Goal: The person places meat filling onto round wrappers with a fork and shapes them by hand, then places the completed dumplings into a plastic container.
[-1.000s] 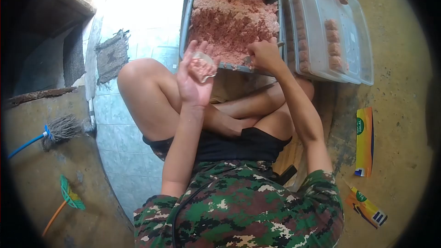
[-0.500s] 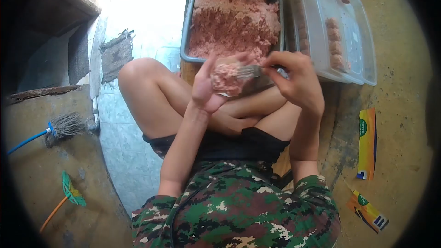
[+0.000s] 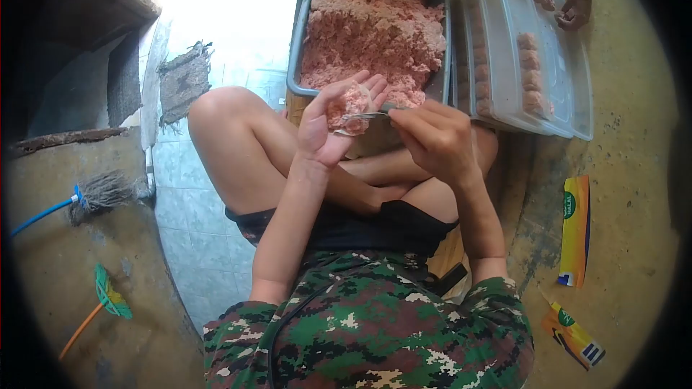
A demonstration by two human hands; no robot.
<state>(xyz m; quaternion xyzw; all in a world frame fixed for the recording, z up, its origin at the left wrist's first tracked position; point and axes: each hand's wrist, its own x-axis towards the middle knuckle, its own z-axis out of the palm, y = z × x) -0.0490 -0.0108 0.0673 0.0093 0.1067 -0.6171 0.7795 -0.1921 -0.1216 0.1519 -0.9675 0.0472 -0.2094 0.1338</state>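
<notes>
My left hand (image 3: 326, 130) is palm up with its fingers spread, and a thin pale wrapper with pink minced filling (image 3: 347, 104) lies on it. Pinched in my right hand (image 3: 441, 138) is a thin metal utensil (image 3: 371, 114), whose end touches the filling. Just beyond both hands, a grey tub (image 3: 294, 65) holds a large mass of pink mince (image 3: 371, 25). To its right, clear plastic containers (image 3: 504, 50) contain rows of shaped pink pieces (image 3: 531, 81).
Another person's hand (image 3: 574, 11) is at the containers' far right. Two yellow packets (image 3: 574, 230) (image 3: 575, 335) lie on the right floor. At the left are a mop head (image 3: 104, 193), a green brush (image 3: 109, 295) and a grey rag (image 3: 185, 81).
My right hand has come from the tub's edge to my left palm with the utensil. My left hand has moved right and toward me. Another person's hand has appeared at the upper right.
</notes>
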